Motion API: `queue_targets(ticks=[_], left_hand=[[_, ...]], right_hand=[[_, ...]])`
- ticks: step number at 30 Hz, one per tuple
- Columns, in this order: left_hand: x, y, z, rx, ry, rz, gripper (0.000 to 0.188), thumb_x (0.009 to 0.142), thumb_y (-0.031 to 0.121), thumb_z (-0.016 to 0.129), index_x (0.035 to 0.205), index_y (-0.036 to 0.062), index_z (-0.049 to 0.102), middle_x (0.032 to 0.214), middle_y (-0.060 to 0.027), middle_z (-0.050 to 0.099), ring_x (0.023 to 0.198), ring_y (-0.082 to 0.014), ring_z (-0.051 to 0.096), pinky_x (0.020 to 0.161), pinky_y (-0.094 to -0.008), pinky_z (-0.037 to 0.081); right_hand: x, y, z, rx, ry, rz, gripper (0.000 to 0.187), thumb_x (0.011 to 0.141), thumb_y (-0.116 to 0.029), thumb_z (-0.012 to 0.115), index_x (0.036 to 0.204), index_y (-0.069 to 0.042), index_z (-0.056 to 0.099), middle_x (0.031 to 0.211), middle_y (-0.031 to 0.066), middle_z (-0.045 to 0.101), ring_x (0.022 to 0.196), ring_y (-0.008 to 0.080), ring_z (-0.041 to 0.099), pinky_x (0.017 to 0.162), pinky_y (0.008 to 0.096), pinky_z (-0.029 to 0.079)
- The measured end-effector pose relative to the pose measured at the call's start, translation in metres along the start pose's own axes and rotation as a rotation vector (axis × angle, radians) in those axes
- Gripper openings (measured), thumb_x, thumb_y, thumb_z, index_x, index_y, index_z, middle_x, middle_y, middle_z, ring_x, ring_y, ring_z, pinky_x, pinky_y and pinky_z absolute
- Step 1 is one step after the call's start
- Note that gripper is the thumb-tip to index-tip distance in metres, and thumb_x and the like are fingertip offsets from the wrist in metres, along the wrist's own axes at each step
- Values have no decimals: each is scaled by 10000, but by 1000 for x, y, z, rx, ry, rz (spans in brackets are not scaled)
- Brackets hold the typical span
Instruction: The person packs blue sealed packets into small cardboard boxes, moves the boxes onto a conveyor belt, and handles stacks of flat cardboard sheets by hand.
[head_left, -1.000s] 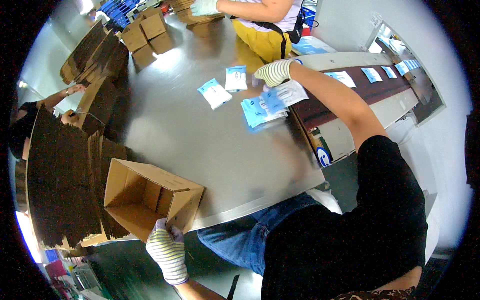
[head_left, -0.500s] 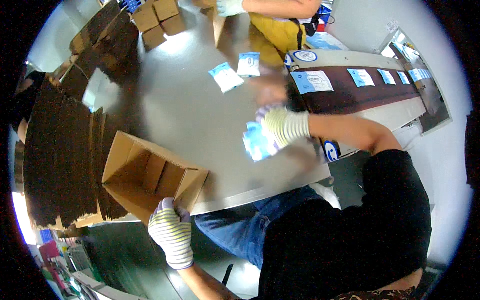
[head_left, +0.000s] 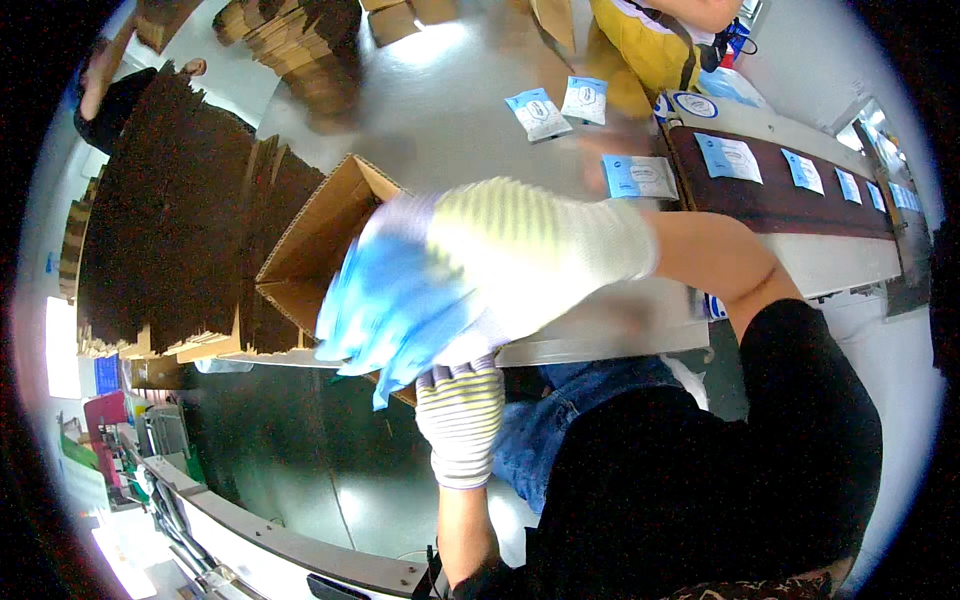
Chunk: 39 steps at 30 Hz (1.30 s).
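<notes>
My right hand [head_left: 510, 250], in a striped knit glove, is closed round a bunch of blue and white packets [head_left: 390, 310], blurred by motion. They are over the near side of an open cardboard box [head_left: 300, 225], hiding much of its opening. My left hand [head_left: 462, 425], gloved alike, is at the box's near edge just below the packets. Its fingers look bent over that edge, though their tips are partly covered. Two more flat packets [head_left: 538, 114] lie farther off on the metal table [head_left: 450, 150]. Another packet [head_left: 640, 177] sits at the conveyor's end.
A dark conveyor belt [head_left: 770, 190] on the right carries several spaced packets. Tall stacks of flattened cardboard [head_left: 165, 220] stand at the left. Across the table is a person in yellow [head_left: 640, 50]; another person in dark clothing [head_left: 115, 110] is at the far left.
My right hand has swung left from the table's middle to the box with the packets. The view has shifted. A packet has slid off the belt onto its near end.
</notes>
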<state>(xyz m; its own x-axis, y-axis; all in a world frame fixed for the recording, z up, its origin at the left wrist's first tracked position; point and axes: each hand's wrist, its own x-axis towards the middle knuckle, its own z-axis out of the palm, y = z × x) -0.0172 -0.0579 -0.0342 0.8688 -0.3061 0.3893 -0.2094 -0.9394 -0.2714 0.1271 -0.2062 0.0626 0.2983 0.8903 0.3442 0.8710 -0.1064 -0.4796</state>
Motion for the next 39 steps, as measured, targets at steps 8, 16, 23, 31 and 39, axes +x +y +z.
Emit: queue_targets(ticks=[8,16,23,31,39], left_hand=[[-12,7,1,29,-30,-14,90,774,218,559,762,143,509,684,-14,510,632,-177,545,625,-343,458],[-17,3,10,-43,-34,-132,153,707,230,610,720,125,499,686,-60,526,639,-241,559,581,-386,450],[-12,-7,11,-41,26,-122,134,641,180,599,690,118,491,652,-61,514,606,-246,540,555,-382,437],[-12,-13,18,-61,73,-106,138,664,135,607,745,95,502,636,-72,481,587,-260,503,549,-389,396],[-6,-12,14,-69,69,-123,105,698,128,604,746,86,520,646,-81,495,599,-272,507,585,-397,415]], right_hand=[[19,41,133,-573,-415,-42,304,834,-256,552,1050,-48,606,1037,126,638,932,293,632,806,438,515],[-26,35,67,-37,706,75,411,826,-289,650,1160,-81,534,1122,164,579,1065,368,539,901,467,451],[-117,106,170,-234,187,622,539,842,-370,585,1259,-45,481,1325,208,450,1236,387,424,1026,511,347],[-119,105,188,-321,148,561,526,862,-378,552,1251,-27,506,1335,203,458,1271,369,401,1075,487,300],[-122,113,197,-309,191,523,537,831,-383,575,1238,-36,524,1320,203,455,1242,361,420,1071,498,306]])
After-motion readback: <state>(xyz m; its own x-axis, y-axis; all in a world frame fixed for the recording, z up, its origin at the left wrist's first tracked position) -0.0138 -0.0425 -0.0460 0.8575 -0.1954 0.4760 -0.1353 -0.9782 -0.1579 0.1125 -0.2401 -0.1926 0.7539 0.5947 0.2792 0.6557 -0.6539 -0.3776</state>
